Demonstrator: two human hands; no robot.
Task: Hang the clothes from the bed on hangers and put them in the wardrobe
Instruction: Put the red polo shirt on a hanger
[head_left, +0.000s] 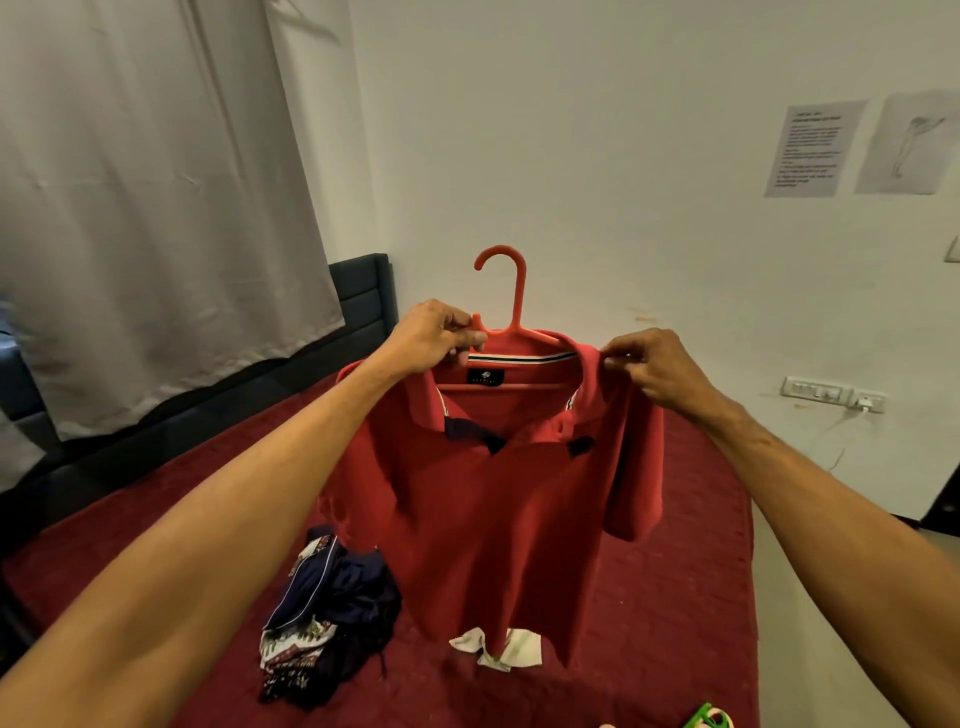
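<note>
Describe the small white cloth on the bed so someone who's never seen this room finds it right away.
Start at the dark red bedspread covering the bed. The small crumpled white cloth lies on it just below the hem of the held-up red polo shirt. Unlike the dark navy clothes pile to its left, it is pale and lies alone.

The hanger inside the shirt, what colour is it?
The hanger is red, much like the shirt on it; its hook shows best in the head view.
</note>
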